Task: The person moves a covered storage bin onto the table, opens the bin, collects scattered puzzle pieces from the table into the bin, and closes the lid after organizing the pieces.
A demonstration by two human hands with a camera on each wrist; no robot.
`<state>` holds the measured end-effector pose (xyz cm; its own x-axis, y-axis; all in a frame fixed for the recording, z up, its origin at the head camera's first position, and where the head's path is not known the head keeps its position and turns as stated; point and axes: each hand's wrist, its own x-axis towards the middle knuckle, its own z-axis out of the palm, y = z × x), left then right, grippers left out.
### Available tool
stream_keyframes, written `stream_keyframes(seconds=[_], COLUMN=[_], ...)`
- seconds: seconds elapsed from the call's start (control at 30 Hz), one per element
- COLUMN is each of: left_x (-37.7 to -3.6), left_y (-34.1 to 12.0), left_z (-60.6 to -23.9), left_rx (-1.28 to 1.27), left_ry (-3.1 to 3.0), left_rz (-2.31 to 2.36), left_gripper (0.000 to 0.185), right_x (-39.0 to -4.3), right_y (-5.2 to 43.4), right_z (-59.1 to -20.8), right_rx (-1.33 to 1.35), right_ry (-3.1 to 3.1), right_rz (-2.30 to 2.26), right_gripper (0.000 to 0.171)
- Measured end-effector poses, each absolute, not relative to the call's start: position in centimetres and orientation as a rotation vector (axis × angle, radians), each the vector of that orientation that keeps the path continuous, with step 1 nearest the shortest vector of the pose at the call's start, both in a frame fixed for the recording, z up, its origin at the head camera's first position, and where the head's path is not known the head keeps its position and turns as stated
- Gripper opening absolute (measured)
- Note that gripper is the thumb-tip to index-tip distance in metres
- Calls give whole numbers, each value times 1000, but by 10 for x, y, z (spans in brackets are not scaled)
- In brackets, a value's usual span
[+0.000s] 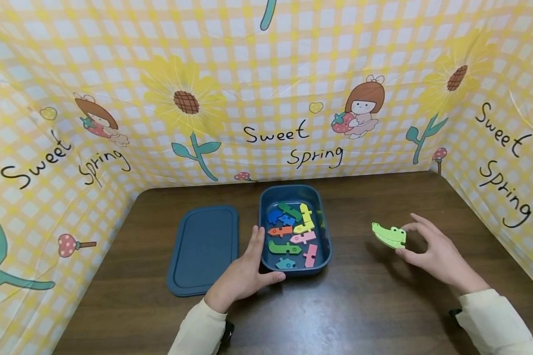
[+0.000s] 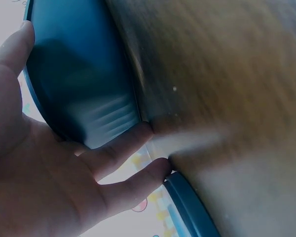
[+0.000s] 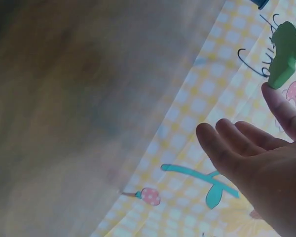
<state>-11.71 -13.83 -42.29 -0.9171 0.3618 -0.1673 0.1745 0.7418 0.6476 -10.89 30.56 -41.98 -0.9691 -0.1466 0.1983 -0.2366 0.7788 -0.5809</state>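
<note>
A light-green crocodile-shaped puzzle piece (image 1: 389, 235) is pinched between the thumb and index finger of my right hand (image 1: 436, 254), off to the right of a dark blue box (image 1: 326, 246). The right wrist view shows the same crocodile piece (image 3: 286, 52) at its upper right, the other fingers held away from it. My left hand (image 1: 244, 271) rests against the box's near left corner, fingers straight along its side and thumb at the front. Inside the box lie several colourful puzzle pieces, among them an orange one (image 1: 281, 231), a green one (image 1: 284, 248) and a pink one (image 1: 310, 256).
The dark blue lid (image 1: 206, 246) lies flat on the brown wooden table (image 1: 293, 315), left of the box. A yellow checked cloth (image 1: 257, 88) with printed flowers and figures hangs behind the table and along both sides.
</note>
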Motion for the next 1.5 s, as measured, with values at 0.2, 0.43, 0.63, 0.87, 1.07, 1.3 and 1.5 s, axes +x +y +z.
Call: stream_keyframes(seconds=[0.2,0.43,0.63,0.87,1.07,1.3,1.5], left_x=[-118,-119,-118,-118,-117,-117,-117], left_y=[-138,-139,-140,-141,-140,-139,-139], left_z=[-423,-425,-424,-425,-424,-424,-424], left_rx=[423,432,425,416,413,417,407], left_ry=[2648,2658,2659,2650,2652,2646,2652], left_rz=[951,949,954,953,954,951,940], left_gripper=[117,118,118,117,118,118,118], right_x=[-115,-122,-127,-137,-145,-152,-158], right_y=[292,279,269,256,243,229,217], right_z=[-418,-417,-415,-416,-415,-413,-408], right_rx=[412,448,468,520,552,583,598], right_ry=[-2744,-2715,-2694,-2659,-2658,-2663,-2679], right_rz=[980,1012,1044,1026,1024,1026,1028], right_gripper=[46,43,39,38,38,38,39])
